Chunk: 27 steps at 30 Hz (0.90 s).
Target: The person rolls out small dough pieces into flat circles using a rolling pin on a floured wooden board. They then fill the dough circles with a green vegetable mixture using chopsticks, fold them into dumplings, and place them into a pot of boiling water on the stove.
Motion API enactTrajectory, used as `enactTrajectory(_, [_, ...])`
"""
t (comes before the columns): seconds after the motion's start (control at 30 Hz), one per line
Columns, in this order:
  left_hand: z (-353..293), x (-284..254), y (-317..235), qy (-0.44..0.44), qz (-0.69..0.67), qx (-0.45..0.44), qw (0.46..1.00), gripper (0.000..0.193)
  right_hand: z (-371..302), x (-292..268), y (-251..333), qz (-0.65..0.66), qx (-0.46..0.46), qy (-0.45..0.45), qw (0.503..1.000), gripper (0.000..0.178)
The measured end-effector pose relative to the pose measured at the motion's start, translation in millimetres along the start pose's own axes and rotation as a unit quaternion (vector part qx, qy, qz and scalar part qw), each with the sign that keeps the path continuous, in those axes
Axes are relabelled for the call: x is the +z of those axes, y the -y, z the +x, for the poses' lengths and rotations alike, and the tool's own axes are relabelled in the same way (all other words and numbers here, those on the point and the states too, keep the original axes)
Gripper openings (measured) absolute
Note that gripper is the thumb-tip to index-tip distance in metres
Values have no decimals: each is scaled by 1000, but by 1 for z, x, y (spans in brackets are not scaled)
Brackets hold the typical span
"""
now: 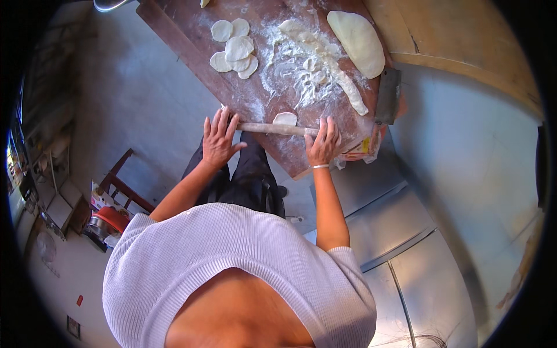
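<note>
Floured wooden board (243, 93): left hand (219, 141) and right hand (324, 143), spread flat, press rolling pin (272, 128) onto dough disc (285, 119).

Floor (133, 93): smooth pale grey concrete.
Furniture: red wooden chair (123, 187) at left; steel cabinet (400, 243) at right.
Light: bright daylight.

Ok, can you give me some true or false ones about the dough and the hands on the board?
1. Both hands rest on the rolling pin. True: the left hand and the right hand press on its two ends.
2. A small dough piece lies at the pin. True.
3. The flat dough rounds are stacked on a plate. False: they lie overlapping on the wooden board.
4. The cleaver is in the right hand. False: it lies at the board's edge, untouched.
5. The big dough lump lies beside the cleaver. True.
</note>
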State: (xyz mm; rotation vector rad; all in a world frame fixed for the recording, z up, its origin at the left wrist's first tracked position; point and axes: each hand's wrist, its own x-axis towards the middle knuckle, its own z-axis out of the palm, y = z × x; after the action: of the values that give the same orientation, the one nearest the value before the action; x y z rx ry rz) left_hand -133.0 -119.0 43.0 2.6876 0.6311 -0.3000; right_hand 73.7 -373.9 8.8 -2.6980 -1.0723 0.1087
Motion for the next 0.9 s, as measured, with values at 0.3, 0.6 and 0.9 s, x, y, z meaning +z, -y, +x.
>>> enactTrajectory(0.3, [73, -20, -6, -124, -6, -43, 991, 80, 52, 11, 1, 50, 63, -113, 990, 61])
enactTrajectory(0.6, [11, 6, 1, -144, -57, 15, 988, 21, 14, 1, 46, 170, 121, -32, 977, 18])
enactTrajectory(0.9, [1, -13, 21, -134, -102, 45, 985, 16, 48, 21, 65, 128, 207, 72, 967, 21])
